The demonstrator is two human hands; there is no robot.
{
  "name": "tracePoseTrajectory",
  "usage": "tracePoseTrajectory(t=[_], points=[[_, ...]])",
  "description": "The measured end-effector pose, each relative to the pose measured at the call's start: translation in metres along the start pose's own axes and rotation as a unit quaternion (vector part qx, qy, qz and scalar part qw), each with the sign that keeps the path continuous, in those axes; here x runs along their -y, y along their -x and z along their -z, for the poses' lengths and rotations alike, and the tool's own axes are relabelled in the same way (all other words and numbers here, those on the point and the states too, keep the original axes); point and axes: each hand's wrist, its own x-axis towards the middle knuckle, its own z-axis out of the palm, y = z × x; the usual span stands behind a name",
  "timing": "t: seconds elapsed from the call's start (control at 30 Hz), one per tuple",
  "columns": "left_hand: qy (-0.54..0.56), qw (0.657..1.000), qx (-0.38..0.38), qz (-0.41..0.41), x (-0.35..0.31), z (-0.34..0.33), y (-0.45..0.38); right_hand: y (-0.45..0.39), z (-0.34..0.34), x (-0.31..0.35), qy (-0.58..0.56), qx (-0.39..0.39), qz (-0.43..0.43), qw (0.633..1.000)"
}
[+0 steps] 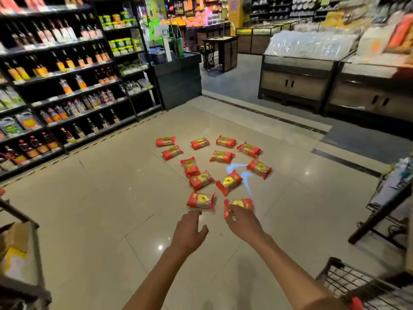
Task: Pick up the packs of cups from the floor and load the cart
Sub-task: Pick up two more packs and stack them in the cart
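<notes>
Several red and yellow packs of cups lie scattered on the beige tiled floor (100,220) ahead of me. My right hand (242,219) grips the nearest right pack (242,203) by its near end. My left hand (188,233) is spread open just short of the nearest left pack (200,200), its fingertips almost touching the wrapper. Other packs, such as one in the middle (229,182) and one farther right (259,168), lie beyond. A black wire cart (348,281) shows at the bottom right corner.
Dark shelves of bottles (55,86) line the left side. A trolley with cardboard boxes (17,253) stands at the lower left. Another wire rack (388,198) is on the right. Wooden display bins (297,81) and a dark counter (178,77) stand farther back.
</notes>
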Motion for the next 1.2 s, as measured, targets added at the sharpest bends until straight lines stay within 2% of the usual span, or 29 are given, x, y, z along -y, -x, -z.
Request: tracePoseTrajectory(t=[0.33, 0.77, 1.03, 1.2], points=[[0.044, 0.998, 0.033, -0.033, 0.064, 0.007, -0.127, -0.132, -0.022, 0.038, -0.01, 0.024, -0.061, 0.998], [-0.028, 0.993, 0.105, -0.053, 0.126, 0.035, -0.425, -0.384, 0.003, 0.04, -0.057, 0.019, -0.146, 0.987], [-0.038, 0.977, 0.197, -0.071, 0.144, -0.002, -0.568, -0.488, 0.002, 0.003, -0.095, 0.023, -0.264, 0.959], [-0.039, 0.961, 0.268, -0.06, 0.16, -0.049, -0.672, -0.564, -0.02, -0.039, -0.142, 0.041, -0.368, 0.918]])
